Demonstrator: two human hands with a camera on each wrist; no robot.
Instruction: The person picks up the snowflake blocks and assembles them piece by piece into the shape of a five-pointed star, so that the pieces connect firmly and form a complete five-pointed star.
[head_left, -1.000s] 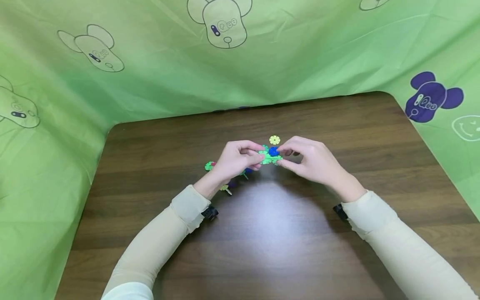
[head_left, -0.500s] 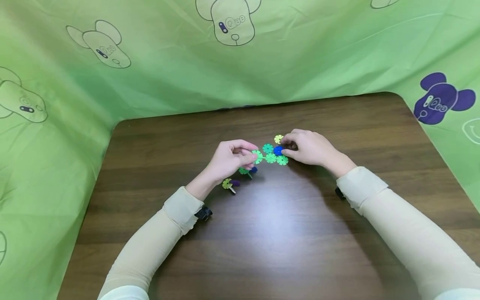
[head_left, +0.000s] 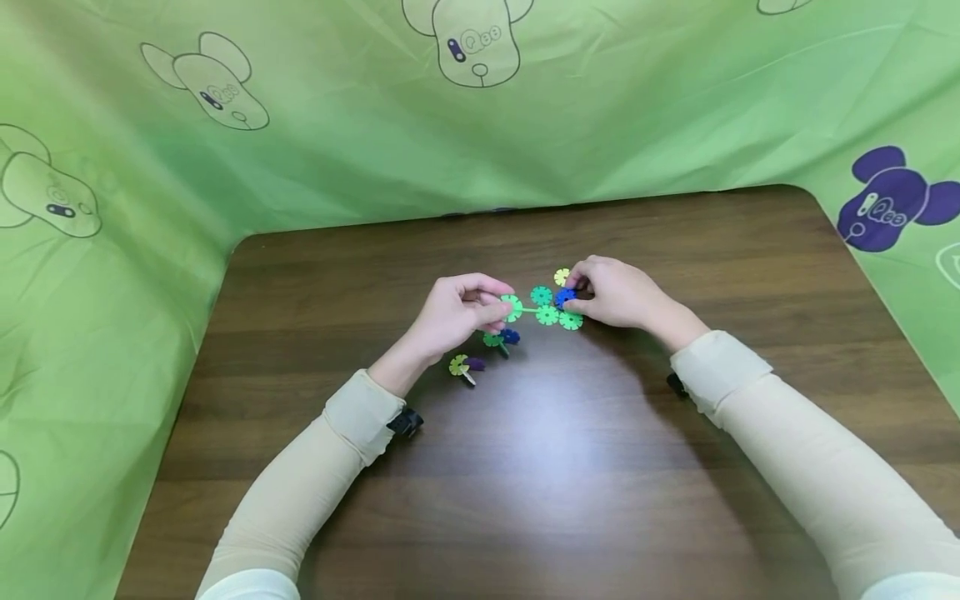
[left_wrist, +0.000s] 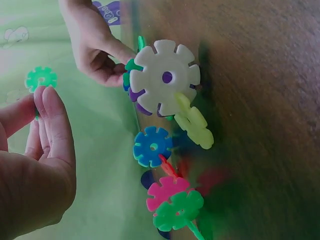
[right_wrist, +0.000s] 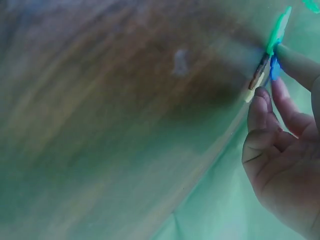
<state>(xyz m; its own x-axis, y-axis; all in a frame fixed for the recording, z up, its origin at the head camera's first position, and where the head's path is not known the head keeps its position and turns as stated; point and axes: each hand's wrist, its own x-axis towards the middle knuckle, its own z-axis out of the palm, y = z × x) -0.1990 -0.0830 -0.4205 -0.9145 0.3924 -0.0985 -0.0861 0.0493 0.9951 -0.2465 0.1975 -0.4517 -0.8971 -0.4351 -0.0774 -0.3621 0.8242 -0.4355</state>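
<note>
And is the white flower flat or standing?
The white flower stands: thin edge from above, round face from the left wrist view.

Head view is running bright, glare whitening the tabletop [head_left: 555,475] at lower centre, soft shadow darkening right of that, while left wrist view is looking dimmer and hazy and right wrist view is blurring across the left.

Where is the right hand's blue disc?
In the head view, the blue disc is right of centre, pinched by the right hand, beside the teal disc and below the yellow disc.
</note>
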